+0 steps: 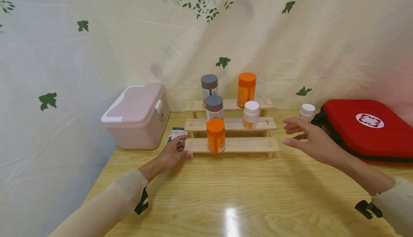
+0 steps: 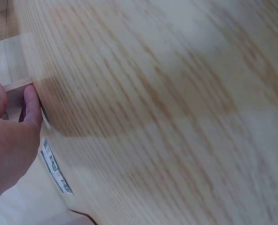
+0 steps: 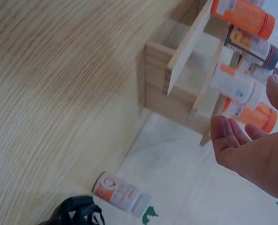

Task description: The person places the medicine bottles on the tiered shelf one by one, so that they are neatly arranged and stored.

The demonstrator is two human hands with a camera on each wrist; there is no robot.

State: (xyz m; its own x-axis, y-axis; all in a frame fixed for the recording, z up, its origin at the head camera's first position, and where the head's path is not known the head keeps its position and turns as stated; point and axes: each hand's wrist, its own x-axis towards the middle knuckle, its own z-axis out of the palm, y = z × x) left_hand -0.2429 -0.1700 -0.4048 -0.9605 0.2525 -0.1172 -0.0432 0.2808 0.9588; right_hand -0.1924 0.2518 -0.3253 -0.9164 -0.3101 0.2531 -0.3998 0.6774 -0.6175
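Observation:
A three-step wooden rack (image 1: 245, 145) stands at the middle of the table. Its left end is pinched by my left hand (image 1: 172, 152); in the left wrist view the fingers and thumb sit at the rack's wooden corner (image 2: 18, 85). On the lowest step is an orange bottle (image 1: 215, 136). The middle step bears a grey-capped bottle (image 1: 214, 108) and a white bottle (image 1: 251, 114). Up top are another grey-capped bottle (image 1: 209, 86) and a taller orange bottle (image 1: 246, 90). My right hand (image 1: 311, 142) hovers to the rack's right, fingers loosely bent, holding nothing.
Behind my right hand stands a small white bottle (image 1: 307, 112), beside a red first-aid case (image 1: 364, 129). A pink lidded box (image 1: 138, 117) occupies the table's left side, with a printed packet (image 1: 176, 133) next to it. A leaf-patterned cloth (image 1: 180, 50) hangs behind.

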